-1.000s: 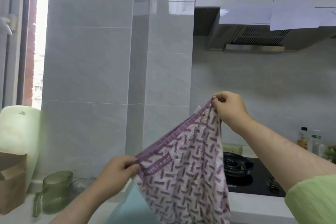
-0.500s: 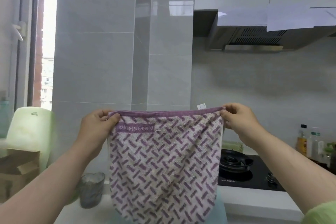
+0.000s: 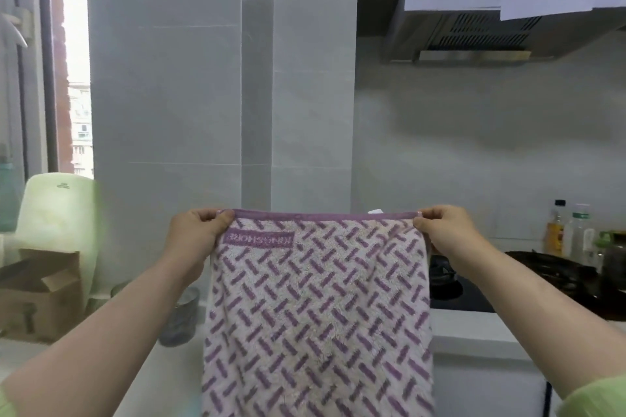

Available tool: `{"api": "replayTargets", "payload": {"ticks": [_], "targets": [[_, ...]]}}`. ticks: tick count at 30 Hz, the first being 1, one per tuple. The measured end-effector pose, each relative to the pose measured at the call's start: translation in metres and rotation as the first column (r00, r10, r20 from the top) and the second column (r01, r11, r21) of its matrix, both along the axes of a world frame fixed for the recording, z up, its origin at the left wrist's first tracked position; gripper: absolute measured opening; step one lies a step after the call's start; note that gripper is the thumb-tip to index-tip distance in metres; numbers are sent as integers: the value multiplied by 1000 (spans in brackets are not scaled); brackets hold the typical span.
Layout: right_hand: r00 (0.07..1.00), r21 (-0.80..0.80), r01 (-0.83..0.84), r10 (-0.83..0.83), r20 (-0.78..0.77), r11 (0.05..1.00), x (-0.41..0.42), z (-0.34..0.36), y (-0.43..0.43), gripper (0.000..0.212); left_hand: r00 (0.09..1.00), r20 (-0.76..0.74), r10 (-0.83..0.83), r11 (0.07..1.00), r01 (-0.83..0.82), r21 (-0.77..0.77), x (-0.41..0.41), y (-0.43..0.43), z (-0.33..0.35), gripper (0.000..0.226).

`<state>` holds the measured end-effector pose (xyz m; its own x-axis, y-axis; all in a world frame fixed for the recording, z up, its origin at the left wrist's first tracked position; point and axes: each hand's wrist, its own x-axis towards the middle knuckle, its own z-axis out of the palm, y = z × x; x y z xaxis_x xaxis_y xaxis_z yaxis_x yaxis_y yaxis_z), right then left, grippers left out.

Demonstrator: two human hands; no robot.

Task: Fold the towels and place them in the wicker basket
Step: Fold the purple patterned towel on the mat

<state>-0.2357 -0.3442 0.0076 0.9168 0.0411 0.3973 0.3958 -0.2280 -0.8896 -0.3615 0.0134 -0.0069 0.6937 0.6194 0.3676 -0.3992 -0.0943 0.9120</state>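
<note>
A white towel (image 3: 315, 315) with a purple woven pattern and a purple hem hangs in front of me, stretched flat by its top edge. My left hand (image 3: 194, 235) pinches the top left corner. The top right corner is pinched by my right hand (image 3: 443, 230). The top edge runs level between the two hands, and the towel falls straight down past the frame's lower edge. No wicker basket is in view.
A white counter (image 3: 474, 325) runs below. On the left stand a cardboard box (image 3: 40, 294), a pale green appliance (image 3: 57, 213) and a glass cup (image 3: 179, 318). At the right are a black gas hob (image 3: 474, 294), a pan (image 3: 548, 267) and bottles (image 3: 569, 234). A range hood (image 3: 474, 41) hangs above.
My left hand rose from low to level with the right, and both hands spread apart, pulling the towel's top edge straight and horizontal.
</note>
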Motion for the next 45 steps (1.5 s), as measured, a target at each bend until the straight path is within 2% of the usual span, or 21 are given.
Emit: {"api": "replayTargets", "payload": {"ticks": [4, 7, 10, 14, 16, 19, 24, 29, 31, 34, 36, 38, 41, 43, 45], "targets": [[992, -38, 26, -31, -122, 999, 29, -42, 7, 11, 992, -114, 57, 996, -48, 79, 33, 5, -39, 10], [989, -68, 26, -36, -141, 997, 48, -74, 18, 16, 982, -150, 116, 987, -97, 127, 61, 10, -69, 6], [985, -72, 61, -72, -160, 996, 71, -101, 29, 16, 975, -184, 124, 990, -110, 88, 90, 11, -93, 4], [973, -88, 93, -109, -201, 992, 106, -132, 40, 18, 962, -249, 110, 994, -109, 17, 125, 6, -124, 15], [969, -102, 105, -125, -215, 989, 120, -148, 44, 18, 952, -276, 134, 991, -130, 33, 138, 7, -140, 19], [957, -124, 111, -139, -255, 986, 138, -169, 50, 12, 919, -327, 220, 968, -164, 189, 153, 10, -161, 22], [952, -188, 121, -168, -256, 975, 161, -192, 59, 23, 866, -340, 368, 884, -213, 416, 175, 10, -179, 20], [950, -279, 143, -210, -231, 950, 184, -206, 65, 16, 856, -341, 388, 844, -182, 504, 192, 10, -182, 17], [944, -332, 155, -238, -226, 930, 189, -212, 67, 17, 848, -369, 381, 815, -118, 568, 191, 3, -185, 19], [942, -398, 139, -244, -229, 907, 184, -213, 67, 30, 816, -504, 283, 808, 80, 584, 183, -4, -191, 46], [958, -427, 113, -213, -194, 897, 172, -206, 66, 39, 821, -517, 244, 794, 136, 592, 173, -3, -186, 57], [972, -408, 90, -170, -165, 909, 147, -196, 60, 39, 839, -490, 238, 800, 117, 588, 154, -3, -173, 50], [971, -375, 42, -126, -202, 926, 100, -191, 43, 19, 866, -448, 223, 805, 96, 586, 101, -4, -157, 16], [950, -265, -25, -60, -308, 964, 65, -194, 32, 17, 872, -453, 184, 872, 68, 484, 58, -4, -154, 18], [903, -86, -58, 16, -429, 995, 29, -197, 23, 19, 863, -472, 182, 937, -7, 349, 22, 1, -160, 19]]}}
